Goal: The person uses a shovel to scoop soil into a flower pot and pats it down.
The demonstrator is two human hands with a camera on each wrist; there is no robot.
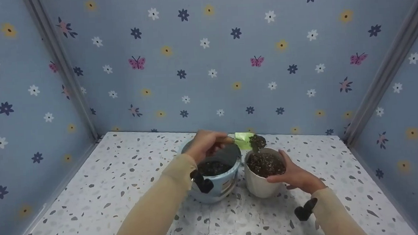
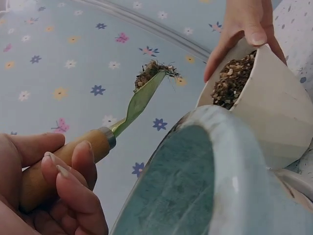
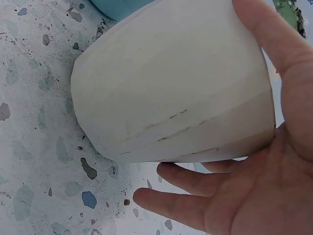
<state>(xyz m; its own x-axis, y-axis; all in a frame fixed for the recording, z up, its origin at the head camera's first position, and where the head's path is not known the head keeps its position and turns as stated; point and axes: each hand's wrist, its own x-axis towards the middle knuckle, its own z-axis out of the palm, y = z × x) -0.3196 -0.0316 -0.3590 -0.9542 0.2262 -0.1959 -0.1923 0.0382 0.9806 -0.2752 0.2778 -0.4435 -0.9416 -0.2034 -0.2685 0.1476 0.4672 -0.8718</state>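
Note:
My left hand (image 1: 207, 143) grips the wooden handle of a green trowel (image 2: 139, 102). Its blade, level with the gap between two containers, carries a clump of dark potting soil (image 1: 258, 142), some of it falling. Below the blade stands a white flower pot (image 1: 262, 186) with speckled soil (image 1: 265, 164) inside. My right hand (image 1: 301, 177) holds that pot by its right side, thumb in front and fingers behind; in the right wrist view two lower fingers (image 3: 171, 203) extend under its wall. Beneath my left forearm is a light blue bucket (image 1: 216, 190) with dark soil in it.
Both containers stand side by side on a white speckled tabletop (image 1: 126, 172). A blue flowered wall (image 1: 206, 60) rises close behind them, and similar panels flank the table. Grey frame posts (image 1: 65, 67) mark the corners.

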